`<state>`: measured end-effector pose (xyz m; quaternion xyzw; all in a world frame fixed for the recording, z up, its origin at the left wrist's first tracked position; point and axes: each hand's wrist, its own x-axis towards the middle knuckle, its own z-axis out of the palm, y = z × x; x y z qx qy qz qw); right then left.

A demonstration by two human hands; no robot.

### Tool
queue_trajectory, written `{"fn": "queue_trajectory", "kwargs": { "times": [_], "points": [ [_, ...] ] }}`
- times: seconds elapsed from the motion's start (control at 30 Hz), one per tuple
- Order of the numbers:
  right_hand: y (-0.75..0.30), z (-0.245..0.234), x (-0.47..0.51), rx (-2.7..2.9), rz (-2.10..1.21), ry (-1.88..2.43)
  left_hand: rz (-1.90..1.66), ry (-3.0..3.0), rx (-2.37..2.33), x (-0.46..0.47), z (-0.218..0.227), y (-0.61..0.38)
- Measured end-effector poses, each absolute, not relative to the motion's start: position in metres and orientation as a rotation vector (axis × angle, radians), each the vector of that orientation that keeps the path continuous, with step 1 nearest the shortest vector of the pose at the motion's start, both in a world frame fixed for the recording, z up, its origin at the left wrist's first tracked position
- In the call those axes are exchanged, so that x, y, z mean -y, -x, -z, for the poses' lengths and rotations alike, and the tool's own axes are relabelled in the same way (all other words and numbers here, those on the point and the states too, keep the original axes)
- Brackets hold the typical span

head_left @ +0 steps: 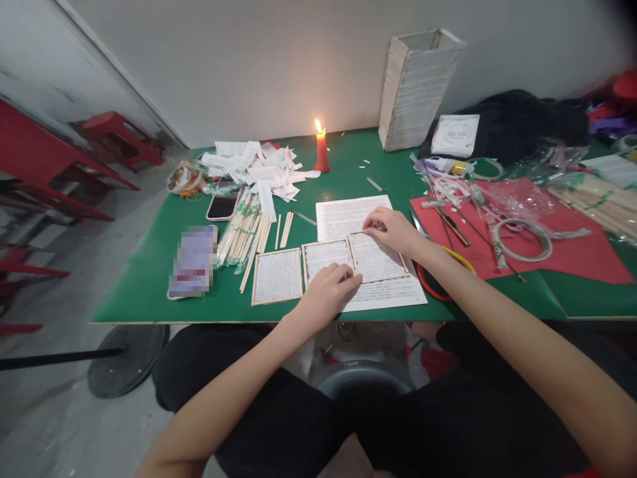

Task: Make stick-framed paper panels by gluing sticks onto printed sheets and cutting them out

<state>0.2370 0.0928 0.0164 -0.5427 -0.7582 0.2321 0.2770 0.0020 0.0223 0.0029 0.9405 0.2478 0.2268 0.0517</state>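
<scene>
Three small paper panels edged with wooden sticks lie in a row on the green tabletop: the left panel (277, 276), the middle panel (323, 257) and the right panel (381, 257). My left hand (328, 295) rests over the lower part of the middle panel, its bent fingertips at the lower left corner of the right panel. At that panel's top left edge, my right hand (391, 231) has thumb and fingers closed together. Under the right panel lies a larger printed sheet (348, 209), showing above and below it.
A lit red candle (322, 153) stands at the back, near a tall paper-covered box (415, 89). Paper strips (263, 162), chopsticks (243, 229) and two phones lie left. Scissors (432, 279), red paper (572, 262) and tape rolls (525, 240) are right.
</scene>
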Motion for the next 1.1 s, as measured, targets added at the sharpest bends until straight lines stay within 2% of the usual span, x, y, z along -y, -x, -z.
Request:
{"fn": "queue_trajectory", "kwargs": {
  "times": [0.43,0.77,1.1],
  "points": [
    [-0.212,-0.027,-0.102,2.151,-0.644,1.400,-0.671,-2.787,-0.760,-0.022,-0.006,-0.002],
    [-0.266,-0.036,-0.121,2.200,-0.958,1.452,-0.661,-2.774,-0.749,-0.022,-0.005,-0.002],
    [-0.262,-0.028,-0.121,2.220,-0.902,1.517,-0.680,-2.740,-0.773,-0.022,-0.005,-0.002]
  ]
}}
